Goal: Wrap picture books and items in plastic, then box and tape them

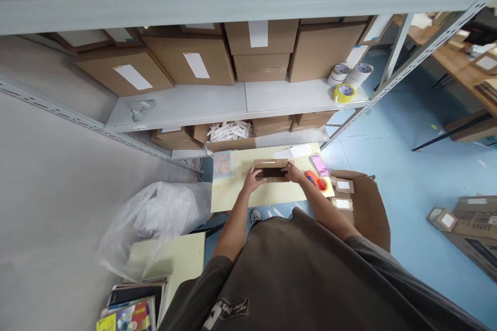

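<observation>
L hand (254,180) grips L end of small cardboard box (272,163), R hand (293,172) grips R end; open side faces up, dark inside. Box at mid table (267,197), can't tell if resting or just above. Red tape dispenser (315,180) to its R, white paper (300,151) nr far edge.

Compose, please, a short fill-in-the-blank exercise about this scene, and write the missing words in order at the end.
1. The left hand and the right hand hold a small, open brown box made of ____.
2. The red-and-blue plastic tape dispenser lies on the pale yellow table, nearer to the ____ hand.
3. On the light grey metal shelf, the round tape roll in front of the white tape rolls is ____ in colour.

Missing words: cardboard; right; yellow.
</observation>
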A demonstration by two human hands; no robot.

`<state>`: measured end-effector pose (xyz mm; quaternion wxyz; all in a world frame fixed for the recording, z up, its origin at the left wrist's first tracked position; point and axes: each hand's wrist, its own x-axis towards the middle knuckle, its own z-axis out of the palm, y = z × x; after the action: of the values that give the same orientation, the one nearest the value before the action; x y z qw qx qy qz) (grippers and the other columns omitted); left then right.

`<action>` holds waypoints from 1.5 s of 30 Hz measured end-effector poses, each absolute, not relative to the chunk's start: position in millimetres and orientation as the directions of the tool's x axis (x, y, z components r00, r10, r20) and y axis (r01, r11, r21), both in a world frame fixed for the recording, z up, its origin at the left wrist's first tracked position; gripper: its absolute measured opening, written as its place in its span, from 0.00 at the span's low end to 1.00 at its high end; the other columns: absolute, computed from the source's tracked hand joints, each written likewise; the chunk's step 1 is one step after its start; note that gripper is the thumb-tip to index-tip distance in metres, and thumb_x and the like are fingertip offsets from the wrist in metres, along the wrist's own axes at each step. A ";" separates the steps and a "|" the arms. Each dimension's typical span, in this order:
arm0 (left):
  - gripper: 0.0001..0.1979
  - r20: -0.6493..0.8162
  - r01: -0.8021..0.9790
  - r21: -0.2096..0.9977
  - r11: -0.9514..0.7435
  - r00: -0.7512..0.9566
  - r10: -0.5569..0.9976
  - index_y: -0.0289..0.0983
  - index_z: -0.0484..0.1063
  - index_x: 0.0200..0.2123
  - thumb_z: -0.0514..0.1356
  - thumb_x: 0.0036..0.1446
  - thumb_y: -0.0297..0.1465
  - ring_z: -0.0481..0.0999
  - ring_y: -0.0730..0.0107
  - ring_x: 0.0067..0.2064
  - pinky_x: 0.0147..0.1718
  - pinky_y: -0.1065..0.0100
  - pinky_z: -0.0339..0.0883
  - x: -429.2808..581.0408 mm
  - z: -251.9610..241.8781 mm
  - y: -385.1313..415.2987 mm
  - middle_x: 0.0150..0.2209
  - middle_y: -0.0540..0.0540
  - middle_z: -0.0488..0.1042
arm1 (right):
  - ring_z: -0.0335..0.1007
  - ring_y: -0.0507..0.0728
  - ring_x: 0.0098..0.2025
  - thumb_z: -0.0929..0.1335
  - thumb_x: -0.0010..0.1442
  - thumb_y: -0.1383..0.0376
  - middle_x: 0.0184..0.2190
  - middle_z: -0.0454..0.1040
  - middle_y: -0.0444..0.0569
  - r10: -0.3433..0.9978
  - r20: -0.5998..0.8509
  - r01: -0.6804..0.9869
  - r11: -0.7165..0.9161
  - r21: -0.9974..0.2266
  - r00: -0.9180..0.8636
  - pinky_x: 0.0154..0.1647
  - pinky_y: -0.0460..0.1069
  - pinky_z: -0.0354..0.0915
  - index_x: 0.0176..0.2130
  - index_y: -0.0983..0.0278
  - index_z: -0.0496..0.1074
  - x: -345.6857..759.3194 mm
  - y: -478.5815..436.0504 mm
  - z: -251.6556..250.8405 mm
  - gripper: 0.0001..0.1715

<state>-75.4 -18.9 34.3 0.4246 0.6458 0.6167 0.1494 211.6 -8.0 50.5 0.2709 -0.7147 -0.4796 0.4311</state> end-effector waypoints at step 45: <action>0.22 -0.145 0.481 0.860 0.170 -0.089 0.985 0.40 0.83 0.50 0.76 0.51 0.27 0.58 0.44 0.77 0.72 0.48 0.61 -79.2 -0.7 -55.0 0.78 0.37 0.56 | 0.61 0.68 0.75 0.65 0.65 0.66 0.76 0.60 0.59 0.998 -0.040 0.752 0.017 -0.658 -0.058 0.72 0.61 0.65 0.71 0.63 0.66 127.0 39.9 61.6 0.36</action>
<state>-79.2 -55.0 -0.7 0.3848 0.5545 0.6611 0.3277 127.0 39.9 61.6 0.2280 -0.6474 -0.6758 0.2687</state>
